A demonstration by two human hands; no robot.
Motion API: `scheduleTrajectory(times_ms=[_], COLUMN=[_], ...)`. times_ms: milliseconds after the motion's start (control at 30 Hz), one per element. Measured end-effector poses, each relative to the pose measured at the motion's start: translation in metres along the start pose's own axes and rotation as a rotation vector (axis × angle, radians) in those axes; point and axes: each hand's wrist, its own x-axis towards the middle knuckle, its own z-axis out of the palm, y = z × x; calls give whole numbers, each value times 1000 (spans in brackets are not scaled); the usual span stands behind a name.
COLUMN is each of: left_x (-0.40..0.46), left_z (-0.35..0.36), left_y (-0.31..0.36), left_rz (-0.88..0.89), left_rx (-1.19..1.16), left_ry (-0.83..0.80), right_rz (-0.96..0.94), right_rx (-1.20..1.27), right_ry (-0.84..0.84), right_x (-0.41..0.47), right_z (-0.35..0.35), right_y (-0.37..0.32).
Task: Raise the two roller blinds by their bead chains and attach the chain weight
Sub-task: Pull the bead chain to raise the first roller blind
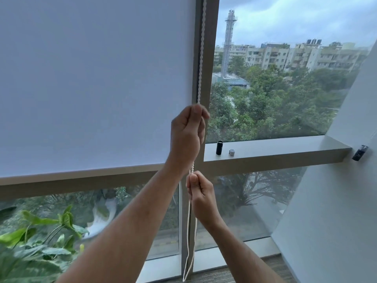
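Observation:
A pale grey roller blind (pixel 91 78) covers the left window pane, its bottom bar (pixel 81 172) hanging just above the horizontal frame rail. The white bead chain (pixel 201 58) runs down along the vertical mullion. My left hand (pixel 186 135) is closed around the chain at mid height. My right hand (pixel 201 199) grips the same chain lower down, and the chain's loop (pixel 188 252) hangs below it to the floor. On the right sill stand a black cylinder (pixel 219 148) and a small grey clip-like piece (pixel 232 152). The right pane shows no blind.
A white wall (pixel 336 201) angles in at the right with a small black fitting (pixel 360 153) on it. Green leafy plants (pixel 40 237) fill the lower left. Carpeted floor (pixel 224 274) lies below the window. Buildings and trees are outside.

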Motion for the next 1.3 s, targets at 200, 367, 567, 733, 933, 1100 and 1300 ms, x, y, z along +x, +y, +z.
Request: scheduleTrajectory(times_ms=[200,367,567,733,933,1100,1300], left_x=[-46,-75,-95,-100,-97,-60,-5], left_z=[-22,-36,-45,-47,-66,-68,-44], left_y=[-49,-76,-89,-93,-93,-67,1], left_rz=[-87,-162,-259,-282,-309,-187,-16], left_rx=[84,164,191,207,242,360,331], left_ry=[59,60,90,70,-117,-31,90], right_rz=[83,-9,-145,-177,-262,-207,-106], right_rx=[61,21,286,265,224,123,1], right_ry=[-77,71,-18,94,105,115,101], right_x=[1,51,94,107,89,64,23], right_z=[-17,-18,0,17,9,8,11], right_y=[11,-33,-110,-129,-109,-79,-22])
